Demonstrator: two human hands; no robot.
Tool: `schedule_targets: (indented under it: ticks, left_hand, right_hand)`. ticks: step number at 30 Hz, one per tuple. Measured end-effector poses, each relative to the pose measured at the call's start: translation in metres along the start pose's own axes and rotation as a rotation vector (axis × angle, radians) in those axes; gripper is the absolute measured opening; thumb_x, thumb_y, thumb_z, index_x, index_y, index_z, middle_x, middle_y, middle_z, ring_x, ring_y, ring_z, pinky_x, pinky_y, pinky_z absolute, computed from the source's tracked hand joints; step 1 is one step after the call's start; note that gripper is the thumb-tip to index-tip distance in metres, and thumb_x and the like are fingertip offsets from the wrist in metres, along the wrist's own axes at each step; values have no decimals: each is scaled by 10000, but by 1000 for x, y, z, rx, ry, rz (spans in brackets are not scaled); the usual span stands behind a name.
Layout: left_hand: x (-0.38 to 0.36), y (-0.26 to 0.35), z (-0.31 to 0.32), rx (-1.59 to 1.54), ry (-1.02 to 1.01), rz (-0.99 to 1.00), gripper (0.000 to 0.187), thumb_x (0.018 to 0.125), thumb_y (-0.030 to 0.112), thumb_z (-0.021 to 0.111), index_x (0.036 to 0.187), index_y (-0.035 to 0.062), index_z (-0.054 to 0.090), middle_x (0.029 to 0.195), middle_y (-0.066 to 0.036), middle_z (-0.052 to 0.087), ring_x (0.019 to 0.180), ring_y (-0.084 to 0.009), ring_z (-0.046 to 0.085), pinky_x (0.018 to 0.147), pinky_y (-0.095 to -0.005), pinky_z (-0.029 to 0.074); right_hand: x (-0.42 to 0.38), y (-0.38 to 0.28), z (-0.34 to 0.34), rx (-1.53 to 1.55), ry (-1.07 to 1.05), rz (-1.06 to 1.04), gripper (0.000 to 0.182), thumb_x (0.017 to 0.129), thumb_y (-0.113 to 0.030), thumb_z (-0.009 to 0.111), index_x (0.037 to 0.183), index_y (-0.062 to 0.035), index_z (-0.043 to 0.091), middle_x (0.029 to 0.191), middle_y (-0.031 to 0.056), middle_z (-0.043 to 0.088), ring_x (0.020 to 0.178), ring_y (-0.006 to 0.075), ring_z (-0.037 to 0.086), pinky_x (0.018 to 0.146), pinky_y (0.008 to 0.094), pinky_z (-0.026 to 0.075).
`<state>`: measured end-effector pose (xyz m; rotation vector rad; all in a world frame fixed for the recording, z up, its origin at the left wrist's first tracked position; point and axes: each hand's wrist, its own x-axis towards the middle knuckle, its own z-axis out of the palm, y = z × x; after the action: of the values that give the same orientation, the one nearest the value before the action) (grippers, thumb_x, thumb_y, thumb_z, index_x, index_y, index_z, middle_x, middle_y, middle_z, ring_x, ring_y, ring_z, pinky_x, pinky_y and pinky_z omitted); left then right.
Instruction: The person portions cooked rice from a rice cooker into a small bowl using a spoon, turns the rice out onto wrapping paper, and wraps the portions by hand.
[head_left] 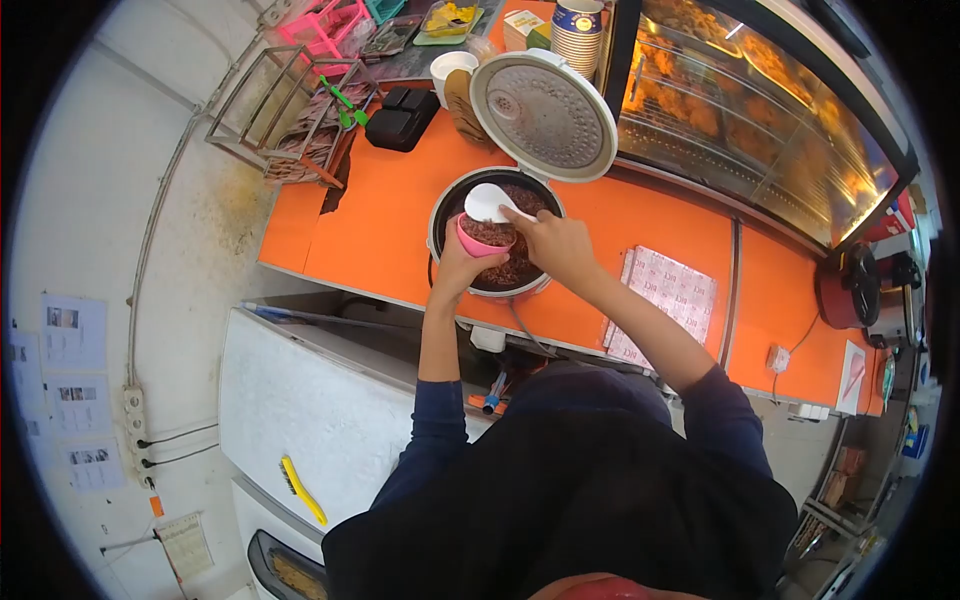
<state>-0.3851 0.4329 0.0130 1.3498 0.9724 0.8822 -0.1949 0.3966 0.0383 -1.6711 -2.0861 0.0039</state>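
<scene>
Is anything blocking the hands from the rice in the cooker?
Nothing visible is in the way. The lid is tipped open at the far side, and the left hand holds the pink bowl over the rice cooker, with dark rice showing beside it. The right hand has the white rice paddle.

Food shop, with a glass warming cabinet (745, 110).

Sheets (672, 292) to the right of the right fingers (528, 228) bear repeated red print that appears to read "RICE"; their smaller lettering is illegible. Cups (577, 42) beyond these fingers carry a label, wording unreadable. Print on the box (520, 30) beside them is too small. Wall papers (76, 335), well left of the left fingers (489, 262), show illegible text.
</scene>
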Motion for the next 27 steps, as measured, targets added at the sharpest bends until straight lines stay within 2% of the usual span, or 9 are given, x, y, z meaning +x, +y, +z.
schedule_targets:
  ticks: [2, 5, 7, 10, 13, 16, 19, 25, 27]
  left_hand:
    - [-2, -1, 5, -5, 47, -14, 882, 559, 28, 855, 1290, 36, 363, 1220, -91, 494, 1160, -210, 503, 993, -332, 427]
    - [0, -12, 4, 11, 66, 17, 934, 560, 38, 848, 1312, 27, 294, 1236, -130, 456, 1177, -241, 481, 982, -347, 429]
    - [2, -15, 9, 110, 115, 88, 938, 561, 49, 850, 1312, 29, 289, 1238, -136, 450, 1180, -250, 475, 984, -355, 422]
    - [5, -19, 9, 199, 146, 163, 947, 563, 84, 861, 1316, 40, 288, 1247, -133, 445, 1193, -256, 459, 1004, -363, 398]
    - [0, -20, 13, 231, 134, 168, 948, 559, 122, 867, 1315, 44, 300, 1267, -131, 441, 1204, -253, 448, 1022, -362, 381]
    - [4, -12, 19, 153, 105, 103, 940, 574, 98, 868, 1309, 25, 286, 1247, -152, 472, 1175, -275, 481, 991, -374, 408]
    - [2, -6, 18, -28, 32, 26, 908, 574, 70, 861, 1296, 24, 312, 1232, -133, 488, 1165, -258, 491, 991, -365, 413]
    - [2, -3, 15, 41, -18, 101, 987, 562, 12, 846, 1388, 99, 312, 1249, -98, 482, 1176, -222, 485, 984, -349, 432]
    - [3, -6, 12, -127, -20, 81, 980, 553, 0, 842, 1382, 97, 328, 1262, -94, 479, 1203, -239, 471, 1019, -357, 415]
  right_hand:
    - [6, 11, 4, -52, 47, 22, 366, 839, -202, 577, 1197, -238, 645, 660, 154, 627, 580, 286, 645, 479, 398, 487]
    - [10, 17, 6, 13, -149, 142, 357, 849, -188, 554, 1195, -213, 642, 698, 198, 637, 620, 336, 652, 537, 445, 510]
    - [2, 6, 11, 530, -129, 177, 305, 867, -193, 531, 1140, -154, 660, 765, 231, 651, 695, 394, 653, 633, 497, 520]
    - [-11, -37, -34, 362, -321, 261, 264, 883, -202, 501, 1042, -91, 680, 835, 241, 657, 770, 421, 647, 724, 524, 509]
    - [3, 0, -15, 457, -284, 109, 267, 885, -199, 473, 966, -68, 691, 849, 221, 663, 778, 403, 653, 728, 514, 510]
    - [2, -14, -18, 415, -236, 162, 266, 872, -196, 469, 956, -78, 692, 844, 219, 664, 778, 407, 652, 729, 518, 510]
    - [4, -8, -18, 299, -307, 68, 261, 864, -200, 484, 979, -94, 693, 846, 215, 665, 774, 408, 651, 729, 516, 511]
    - [0, 4, -23, 393, -361, 134, 283, 870, -207, 515, 1073, -106, 685, 901, 215, 666, 856, 374, 647, 767, 498, 504]
    - [12, 23, -39, 538, -373, 116, 306, 889, -221, 523, 1158, -176, 663, 898, 218, 664, 816, 362, 649, 733, 487, 507]
